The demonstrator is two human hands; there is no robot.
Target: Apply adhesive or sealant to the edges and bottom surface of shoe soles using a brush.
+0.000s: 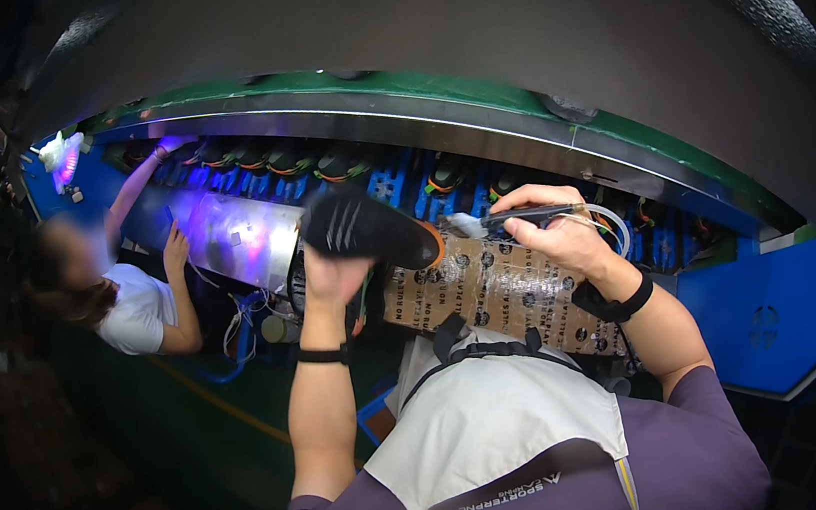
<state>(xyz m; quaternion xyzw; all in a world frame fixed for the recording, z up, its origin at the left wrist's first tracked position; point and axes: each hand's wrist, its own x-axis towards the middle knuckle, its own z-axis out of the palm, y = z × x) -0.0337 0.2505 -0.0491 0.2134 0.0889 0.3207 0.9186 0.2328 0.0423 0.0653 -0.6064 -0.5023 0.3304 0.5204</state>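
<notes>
- Your left hand (330, 279) is closed around the underside of a black shoe (370, 229), gripping it from below just left of the frame's middle, sole turned up toward the camera.
- Your right hand (552, 234) is wrapped tight on a slim black applicator tool (524, 213) with a pale brush tip (465, 225); a clear hose (611, 222) loops off its rear end by your wrist.
- The shoe's long axis runs from upper left down to lower right. The end with the orange edge points lower right, toward the brush; whether that end is toe or heel I cannot tell.
- The tool lies nearly level, tip pointing left; the brush sits just beside the shoe's orange-edged end, and contact cannot be told.
- To do this stroke well, I judge you should keep the shoe steady in your left hand and move only the brush, drawing it along the rim rather than across the sole.
- Keep the hose slack behind your right wrist so it does not drag the tip off line.
- Below both hands lies a printed cardboard sheet (493, 291); hold the shoe above it.
- A co-worker in a white shirt (137, 306) works at the left of the frame, well apart from you.
</notes>
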